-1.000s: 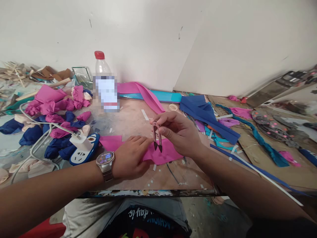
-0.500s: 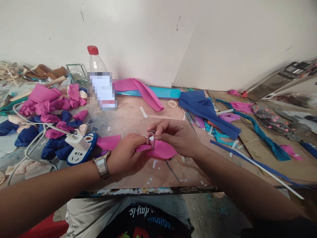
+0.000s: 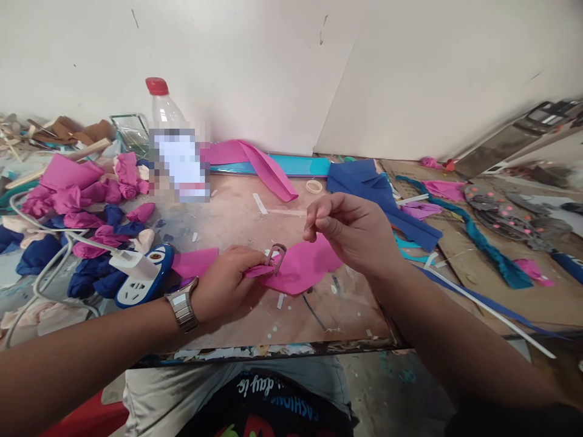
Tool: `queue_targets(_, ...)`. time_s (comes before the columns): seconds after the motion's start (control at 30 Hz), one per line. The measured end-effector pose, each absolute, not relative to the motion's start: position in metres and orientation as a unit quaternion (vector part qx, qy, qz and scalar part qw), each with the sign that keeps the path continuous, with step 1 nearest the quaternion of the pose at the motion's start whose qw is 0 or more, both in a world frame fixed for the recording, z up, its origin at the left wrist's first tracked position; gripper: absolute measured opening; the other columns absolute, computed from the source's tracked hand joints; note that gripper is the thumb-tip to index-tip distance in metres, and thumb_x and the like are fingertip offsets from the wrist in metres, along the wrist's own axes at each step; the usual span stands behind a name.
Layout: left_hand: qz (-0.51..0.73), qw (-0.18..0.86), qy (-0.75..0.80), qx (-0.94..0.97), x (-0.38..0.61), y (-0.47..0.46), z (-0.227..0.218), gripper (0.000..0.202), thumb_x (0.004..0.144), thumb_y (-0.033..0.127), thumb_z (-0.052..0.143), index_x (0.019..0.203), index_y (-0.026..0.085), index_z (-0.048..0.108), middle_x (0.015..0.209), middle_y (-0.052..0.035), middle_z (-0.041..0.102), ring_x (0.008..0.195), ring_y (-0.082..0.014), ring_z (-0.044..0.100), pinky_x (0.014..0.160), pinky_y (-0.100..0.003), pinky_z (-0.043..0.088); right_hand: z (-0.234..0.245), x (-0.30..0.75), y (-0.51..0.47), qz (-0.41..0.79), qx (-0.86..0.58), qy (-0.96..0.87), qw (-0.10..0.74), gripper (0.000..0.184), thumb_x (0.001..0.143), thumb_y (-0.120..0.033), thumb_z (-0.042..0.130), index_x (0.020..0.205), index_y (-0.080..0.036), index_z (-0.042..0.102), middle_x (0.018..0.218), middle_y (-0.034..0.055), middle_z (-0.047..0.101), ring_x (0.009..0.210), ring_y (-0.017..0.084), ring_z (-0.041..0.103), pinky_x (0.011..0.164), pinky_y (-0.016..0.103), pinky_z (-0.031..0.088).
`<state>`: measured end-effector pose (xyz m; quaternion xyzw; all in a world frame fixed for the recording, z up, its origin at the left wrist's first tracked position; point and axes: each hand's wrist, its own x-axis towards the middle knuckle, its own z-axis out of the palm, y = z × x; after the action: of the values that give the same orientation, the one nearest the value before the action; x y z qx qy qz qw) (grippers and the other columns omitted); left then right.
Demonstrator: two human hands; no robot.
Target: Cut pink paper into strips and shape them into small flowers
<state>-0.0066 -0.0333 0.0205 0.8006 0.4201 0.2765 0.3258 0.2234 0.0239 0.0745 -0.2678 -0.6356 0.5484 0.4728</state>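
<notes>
My left hand, with a metal watch on its wrist, pinches a strip of pink crepe-like material that lies across the table. A small U-shaped brownish piece stands at my left fingertips against the strip; how it is attached I cannot tell. To its right, my right hand is raised above the strip, apart from the U-shaped piece. Its fingers are curled, thumb against forefinger; whether anything thin is between them cannot be made out.
At left lie bunched pink, blue and cream rosettes and a power strip with a plugged-in charger. A bottle stands behind a blurred phone. Blue folded material, a tape ring and a white stick lie right.
My right hand has let go of the U-shaped piece and moved right and slightly up. The piece now leans beside my left fingers, which still hold the pink strip. The view has shifted slightly.
</notes>
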Motion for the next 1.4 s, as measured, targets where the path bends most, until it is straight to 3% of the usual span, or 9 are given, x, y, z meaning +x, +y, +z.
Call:
queue_targets(0.33,0.299,0.326,0.412,0.797,-0.007,-0.035,0.016,0.023,0.099,0.02,0.046,0.085,0.019,0.064,0.087,-0.0044,0.07,0.083,-0.0185,0.059,0.082,-0.034,0.042,0.066,0.223,0.02,0.538,-0.271,-0.626,0.495,0.018,0.082,-0.032,0.082,0.083,-0.019,0.069,0.089,0.0032,0.074,0.064,0.013,0.07,0.063,0.03,0.064)
queue_targets(0.5,0.322,0.326,0.403,0.792,-0.006,-0.036,0.015,0.023,0.101,0.022,0.047,0.091,0.019,0.067,0.091,-0.0051,0.072,0.086,-0.0185,0.061,0.086,-0.035,0.042,0.074,0.23,0.01,0.323,-0.232,-0.751,0.527,0.006,0.088,-0.023,0.075,0.082,-0.024,0.075,0.09,0.0043,0.074,0.077,0.016,0.071,0.071,0.031,0.064)
queue_targets(0.7,0.346,0.293,0.38,0.807,-0.004,-0.036,0.017,0.02,0.099,0.021,0.05,0.086,0.019,0.066,0.086,-0.0049,0.072,0.079,-0.0178,0.06,0.079,-0.035,0.041,0.075,0.238,-0.002,0.103,-0.112,-0.854,0.497,0.022,0.098,-0.017,0.06,0.112,-0.027,0.074,0.102,0.0029,0.076,0.089,0.015,0.073,0.084,0.03,0.064)
queue_targets(0.87,0.356,0.292,0.378,0.804,-0.006,-0.035,0.014,0.014,0.096,0.019,0.055,0.091,0.019,0.068,0.091,-0.0046,0.073,0.086,-0.0188,0.063,0.084,-0.035,0.043,0.06,0.237,0.021,-0.024,-0.26,-0.858,0.443,0.024,0.099,-0.017,0.056,0.109,-0.029,0.074,0.116,0.0038,0.076,0.105,0.018,0.072,0.095,0.032,0.06)
queue_targets(0.93,0.362,0.295,0.378,0.8,-0.007,-0.035,0.013,0.015,0.096,0.019,0.055,0.091,0.02,0.069,0.092,-0.0042,0.073,0.088,-0.0187,0.063,0.085,-0.035,0.043,0.057,0.232,0.029,-0.002,-0.313,-0.86,0.403,0.025,0.101,-0.018,0.052,0.116,-0.025,0.071,0.127,0.0069,0.072,0.116,0.02,0.069,0.1,0.035,0.057)
queue_targets(1.03,0.377,0.299,0.359,0.8,-0.008,-0.033,0.012,0.018,0.099,0.021,0.052,0.092,0.019,0.069,0.092,-0.0044,0.073,0.088,-0.0183,0.063,0.086,-0.036,0.043,0.058,0.222,0.022,0.133,-0.255,-0.883,0.372,0.021,0.1,-0.025,0.057,0.117,-0.021,0.07,0.116,0.0073,0.074,0.111,0.018,0.07,0.098,0.032,0.057)
queue_targets(1.13,0.385,0.289,0.329,0.813,-0.008,-0.032,0.012,0.015,0.098,0.026,0.055,0.092,0.019,0.067,0.09,-0.0043,0.072,0.086,-0.0185,0.063,0.084,-0.036,0.042,0.06,0.211,0.004,0.243,-0.165,-0.89,0.349,0.031,0.092,-0.035,0.071,0.117,-0.016,0.07,0.108,0.0092,0.072,0.101,0.017,0.07,0.09,0.028,0.058)
queue_targets(1.27,0.377,0.276,0.316,0.826,-0.009,-0.033,0.014,0.015,0.098,0.028,0.056,0.09,0.02,0.065,0.09,-0.0039,0.072,0.086,-0.0188,0.062,0.084,-0.037,0.042,0.056,0.205,-0.009,0.256,-0.127,-0.873,0.394,0.021,0.091,-0.021,0.072,0.112,-0.018,0.071,0.1,0.0062,0.072,0.092,0.012,0.07,0.083,0.023,0.058)
queue_targets(1.4,0.359,0.272,0.345,0.823,-0.009,-0.035,0.016,0.013,0.097,0.03,0.057,0.1,0.021,0.066,0.103,-0.006,0.072,0.096,-0.0208,0.064,0.09,-0.038,0.045,0.056,0.204,-0.01,0.23,-0.102,-0.88,0.404,0.014,0.092,-0.015,0.069,0.105,-0.018,0.072,0.095,0.0058,0.073,0.089,0.013,0.071,0.08,0.024,0.059)
